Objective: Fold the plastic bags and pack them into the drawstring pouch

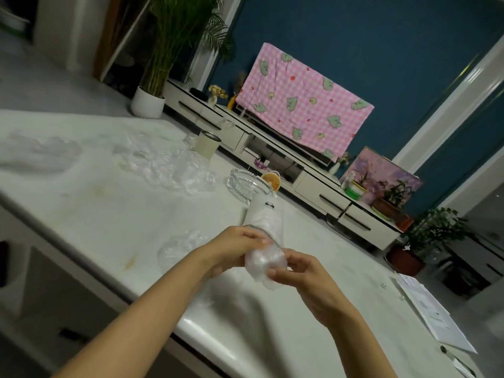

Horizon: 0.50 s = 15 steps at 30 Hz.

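Observation:
Above the white table (109,214), my left hand (234,249) grips the open mouth of a white drawstring pouch (264,216) with a small dark print. A crumpled clear plastic bag (266,264) sits partly in that mouth, and my right hand (302,274) pinches it from the right. A further clear bag (177,246) lies on the table just left of my hands. Several loose clear bags (174,167) are heaped farther back, and more lie at the far left (38,151).
A glass ashtray (248,186) stands behind the pouch, with a small orange fan (271,181) and a cream tin (207,144) nearby. Papers (431,312) lie at the table's right end. A TV stand and potted plants are beyond the table.

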Available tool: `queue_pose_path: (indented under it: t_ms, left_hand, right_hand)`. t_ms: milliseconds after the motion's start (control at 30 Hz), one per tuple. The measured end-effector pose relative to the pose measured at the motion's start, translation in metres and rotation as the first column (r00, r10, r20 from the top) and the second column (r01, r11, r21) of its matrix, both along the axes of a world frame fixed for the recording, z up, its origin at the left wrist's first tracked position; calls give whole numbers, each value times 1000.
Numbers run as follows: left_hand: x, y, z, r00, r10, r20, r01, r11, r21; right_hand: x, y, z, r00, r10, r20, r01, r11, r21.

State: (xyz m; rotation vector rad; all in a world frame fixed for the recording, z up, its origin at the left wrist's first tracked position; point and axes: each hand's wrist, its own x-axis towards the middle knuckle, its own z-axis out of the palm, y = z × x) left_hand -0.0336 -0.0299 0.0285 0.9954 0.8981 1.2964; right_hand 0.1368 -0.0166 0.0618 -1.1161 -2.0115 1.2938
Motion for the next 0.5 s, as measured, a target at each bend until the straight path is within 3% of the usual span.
queue_pose_path:
  t_ms: [100,167,200,267,300,400,500]
  left_hand:
    - [8,1,-3,988,-75,132,93,986,-137]
    - [16,4,-4,998,-28,54,39,975,-218]
    - [18,8,-7,997,36,-70,-51,974,-220]
    - [20,16,-11,934,238,-266,-266,961,-73]
    - [20,18,-12,927,290,-239,-297,955,9]
    - [21,20,-13,988,129,-88,-124,991,54]
    - [23,28,-20,979,135,-152,-120,987,105]
  right_hand:
    - [-7,5,-13,983,-60,-171,53,998,-42]
    - [-11,7,-20,954,-121,-275,98,991,-96]
    - [-13,8,-25,934,-164,-317,132,984,-119]
    - [-14,12,-31,898,-254,-359,224,967,-124]
    - [-15,13,-33,881,-293,-370,268,956,-119]
    - [-16,20,-37,841,-356,-408,344,933,-105]
    - [-18,24,-41,828,-349,-439,334,936,-112]
